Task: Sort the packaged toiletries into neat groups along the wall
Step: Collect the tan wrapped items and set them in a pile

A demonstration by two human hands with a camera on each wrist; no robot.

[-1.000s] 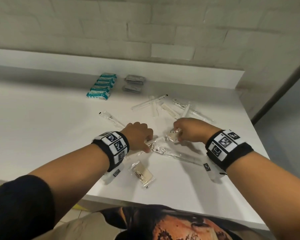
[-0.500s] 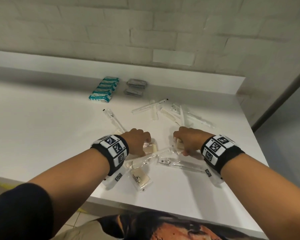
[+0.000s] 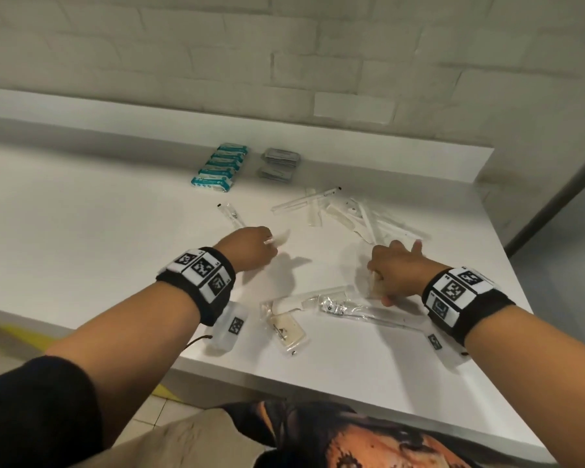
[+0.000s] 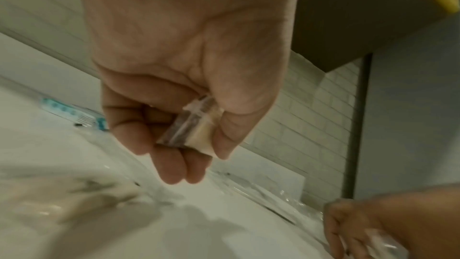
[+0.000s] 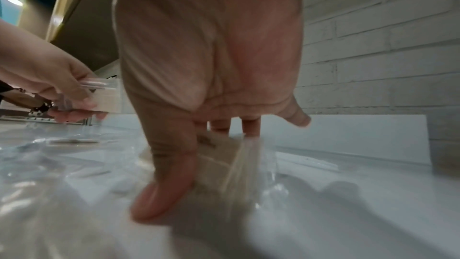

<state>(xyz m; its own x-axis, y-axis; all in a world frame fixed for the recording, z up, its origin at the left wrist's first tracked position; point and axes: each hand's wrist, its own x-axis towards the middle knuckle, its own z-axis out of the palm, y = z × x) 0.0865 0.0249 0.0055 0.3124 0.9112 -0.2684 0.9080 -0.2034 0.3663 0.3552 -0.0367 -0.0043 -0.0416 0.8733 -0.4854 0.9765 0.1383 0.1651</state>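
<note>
The left hand [image 3: 250, 249], at about 11 o'clock from the table's middle, pinches a small cream pad sealed in a clear plastic sachet [image 4: 191, 131] between thumb and curled fingers, lifted off the white table [image 3: 81, 238]. The right hand [image 3: 397, 265], at about 2 o'clock, has its thumb and fingers closed on a second cream sachet [image 5: 224, 166] low against the tabletop, with the little finger splayed out; motion blur leaves it unclear whether the packet has left the surface.

These sachets look very light and limp. The film is probably slippery and crinkly, so a pinch across the padded middle should hold better than one on the loose sealed edge, which could slide out.

A third sachet of the same kind [image 3: 286, 331] lies at 6 o'clock, near the front edge. Just beside it lie a white comb in clear wrap [image 3: 304, 300] and a clear-wrapped toothbrush [image 3: 368, 314]. These are stiffer and longer, and are best taken near mid-length.

At 12 o'clock, along the wall, stand a tidy row of teal-and-white packets [image 3: 222, 165] and, just beside it, a stack of grey packets [image 3: 279, 163]. A loose heap of white wrapped sticks and combs [image 3: 352, 214] lies at 1 o'clock, still unsorted, and one slim clear-wrapped stick [image 3: 230, 214] lies alone near 11 o'clock.
</note>
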